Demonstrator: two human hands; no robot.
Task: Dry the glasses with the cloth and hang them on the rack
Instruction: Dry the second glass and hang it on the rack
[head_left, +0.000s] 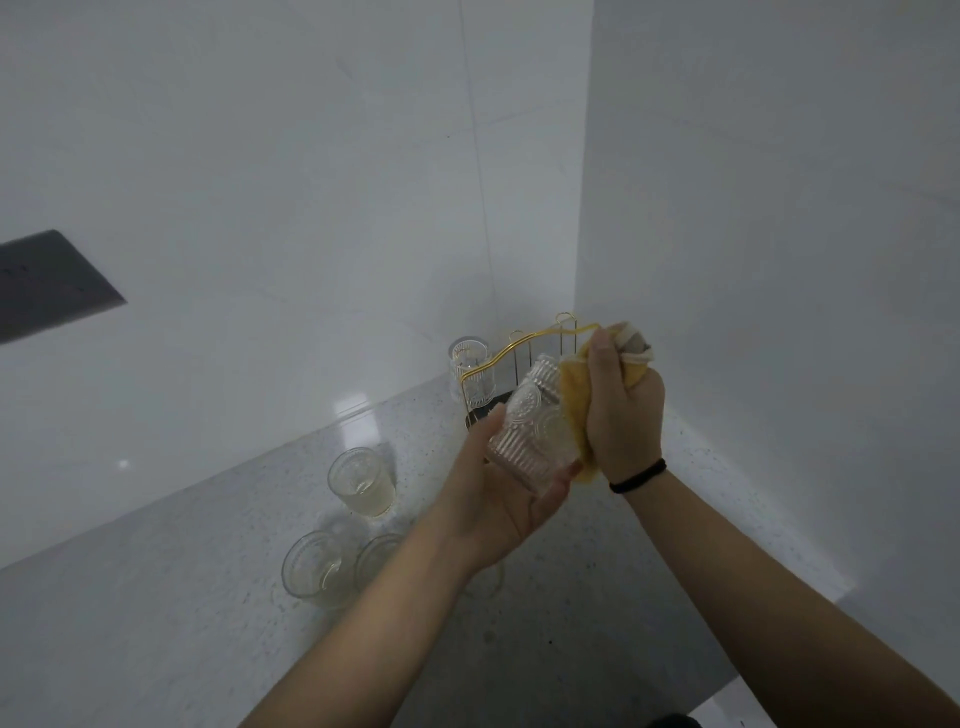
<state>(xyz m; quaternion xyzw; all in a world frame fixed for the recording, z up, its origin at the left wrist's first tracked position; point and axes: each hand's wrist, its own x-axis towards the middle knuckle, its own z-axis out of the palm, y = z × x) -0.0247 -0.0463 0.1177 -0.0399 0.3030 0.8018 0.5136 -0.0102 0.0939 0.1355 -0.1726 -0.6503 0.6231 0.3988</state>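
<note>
My left hand (501, 491) grips a clear ribbed glass (535, 431) by its base, holding it tilted above the counter. Against the glass's right side my right hand (621, 410) presses a yellow cloth (574, 410), which it holds bunched in its fist. Behind the hands stands a gold wire rack (511, 351) in the corner, with one glass (470, 376) hanging upside down on its left side. Three more glasses stand upright on the counter: one at the back (362, 480), one in front (314, 569), one partly hidden by my left forearm (376, 558).
The speckled grey counter (208, 597) ends at white walls behind and on the right. A dark panel (47, 283) sits on the left wall. The counter's front edge runs at the lower right.
</note>
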